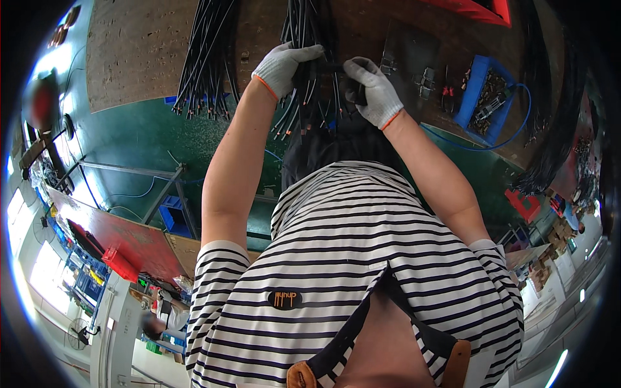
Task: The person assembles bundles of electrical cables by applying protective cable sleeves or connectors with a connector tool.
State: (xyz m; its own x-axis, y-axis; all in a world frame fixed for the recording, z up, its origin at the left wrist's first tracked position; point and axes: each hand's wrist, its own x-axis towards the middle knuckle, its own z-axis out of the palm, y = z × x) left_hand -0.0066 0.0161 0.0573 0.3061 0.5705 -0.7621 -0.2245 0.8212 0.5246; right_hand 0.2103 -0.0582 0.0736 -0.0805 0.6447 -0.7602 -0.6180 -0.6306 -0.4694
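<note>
Cables hang in a dark bunch over the near edge of the bench, and both gloved hands are at them. From my distant seat I see the left hand lying across the bunch; it seems closed round it, though some fingers are hidden. The right hand is just beside, with fingers bent. Something dark is near its fingertips, but I cannot tell if it grips this.

To do this well, I would keep the left hold firm but not crushing, and keep the bare ends level, because now they spread at different heights. The right fingers should work close to the left hand, so that no strand slips out.

On the left lies a second bunch, near enough to tangle. To the right I see metal fittings, red-handled pliers and a blue box of small parts. A blue hose loops around the box; I think a sleeve or elbow could catch it.
</note>
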